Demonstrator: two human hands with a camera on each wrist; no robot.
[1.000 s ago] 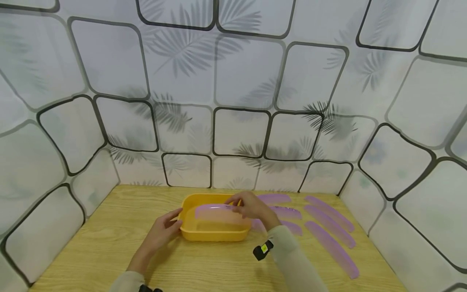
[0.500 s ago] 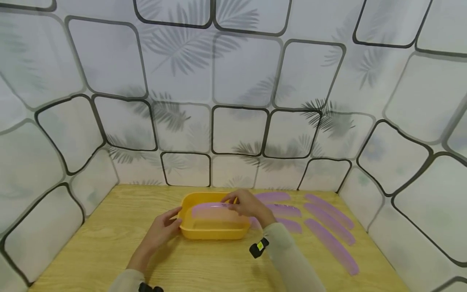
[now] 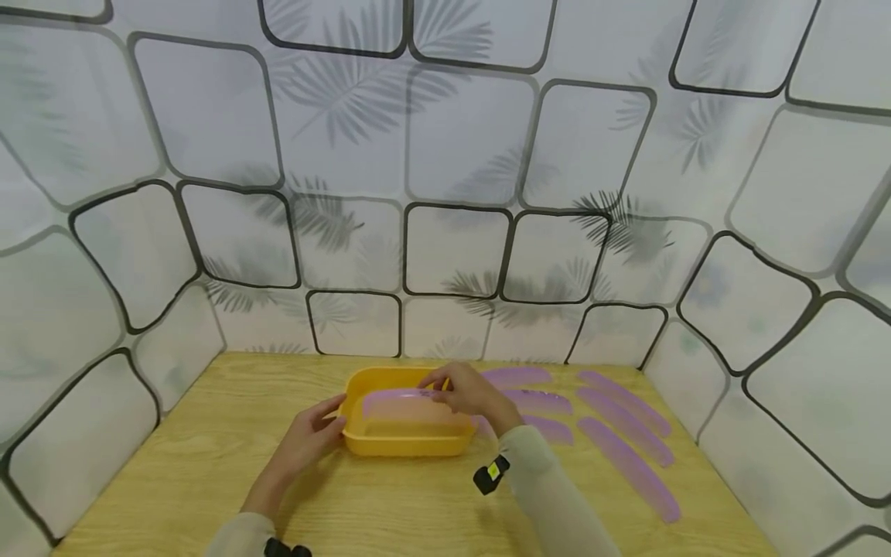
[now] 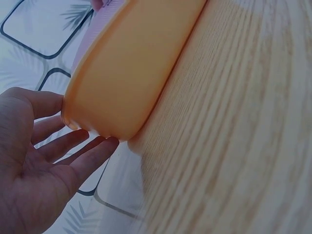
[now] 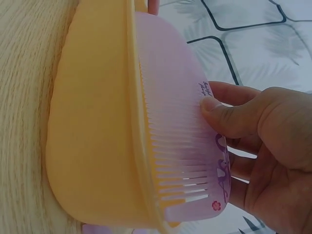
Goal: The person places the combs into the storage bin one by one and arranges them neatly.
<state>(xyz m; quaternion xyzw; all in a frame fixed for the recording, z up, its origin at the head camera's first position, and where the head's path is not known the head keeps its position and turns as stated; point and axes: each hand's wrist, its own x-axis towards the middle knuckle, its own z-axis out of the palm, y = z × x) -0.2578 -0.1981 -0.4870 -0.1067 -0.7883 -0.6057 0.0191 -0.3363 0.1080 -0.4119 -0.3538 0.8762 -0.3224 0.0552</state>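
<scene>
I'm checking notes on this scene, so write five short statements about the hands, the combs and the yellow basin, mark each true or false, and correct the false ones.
1. The right hand pinches a purple comb between thumb and fingers. True.
2. A second comb is pinched by the other hand. False: the left hand touches the end of the yellow basin.
3. The held comb's teeth point down toward the yellow basin. True.
4. The held comb bears a green star near one end. False: it bears a small red flower.
5. In the head view, the other combs lie right of the yellow basin. True.
</scene>
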